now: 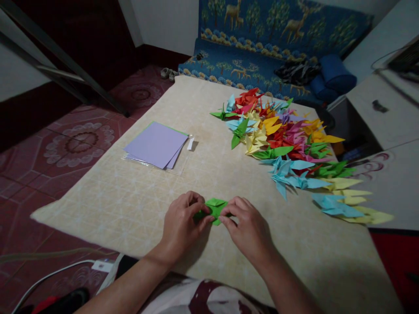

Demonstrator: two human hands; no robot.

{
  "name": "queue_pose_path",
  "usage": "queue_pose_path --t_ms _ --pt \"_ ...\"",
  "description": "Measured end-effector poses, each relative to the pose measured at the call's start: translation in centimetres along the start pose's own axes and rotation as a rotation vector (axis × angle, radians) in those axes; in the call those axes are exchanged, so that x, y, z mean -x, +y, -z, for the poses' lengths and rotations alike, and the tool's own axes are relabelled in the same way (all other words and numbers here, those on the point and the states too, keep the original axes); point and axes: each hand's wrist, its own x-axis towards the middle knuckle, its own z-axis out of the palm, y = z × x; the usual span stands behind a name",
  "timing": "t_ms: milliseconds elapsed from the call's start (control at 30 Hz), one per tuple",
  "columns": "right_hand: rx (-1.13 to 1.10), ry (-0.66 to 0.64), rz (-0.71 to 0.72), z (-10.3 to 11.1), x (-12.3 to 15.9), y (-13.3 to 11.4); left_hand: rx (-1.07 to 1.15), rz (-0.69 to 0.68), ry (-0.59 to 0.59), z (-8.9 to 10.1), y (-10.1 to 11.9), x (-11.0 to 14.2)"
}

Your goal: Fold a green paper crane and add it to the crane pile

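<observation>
A small piece of folded green origami paper (216, 210) is held just above or on the table near its front edge. My left hand (186, 218) pinches its left side between thumb and fingers. From the right, my right hand (245, 224) grips the opposite edge, with thumb and index finger closed on it. Creases and a pointed flap show on top of the paper; the parts under my fingers are hidden.
A stack of purple paper squares (157, 144) lies on a clear plastic sleeve at the left, beside a small white slip (190, 144). Many-coloured folded paper cranes (278, 135) pile along the right side of the cloth-covered table (131, 196). Behind stands a blue patterned sofa (235, 56).
</observation>
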Motion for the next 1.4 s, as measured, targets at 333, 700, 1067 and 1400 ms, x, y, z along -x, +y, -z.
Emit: queue_pose_path --t_ms 333,700,1067,1400 --pt "0.15 -0.019 -0.027 -0.6 -0.4 -0.9 -0.002 0.025 -0.055 -0.2 0.4 -0.4" --pt "0.025 -0.017 -0.216 0.3 -1.7 -0.3 -0.031 0.053 -0.127 0.2 -0.3 -0.8" --pt "-0.077 -0.183 -0.197 1.7 -3.3 0.8 -0.012 -0.024 -0.209 0.9 -0.7 -1.2" --pt "-0.205 -0.18 -0.196 0.9 -2.0 0.7 -0.048 -0.097 -0.288 1.3 -0.6 -1.6"
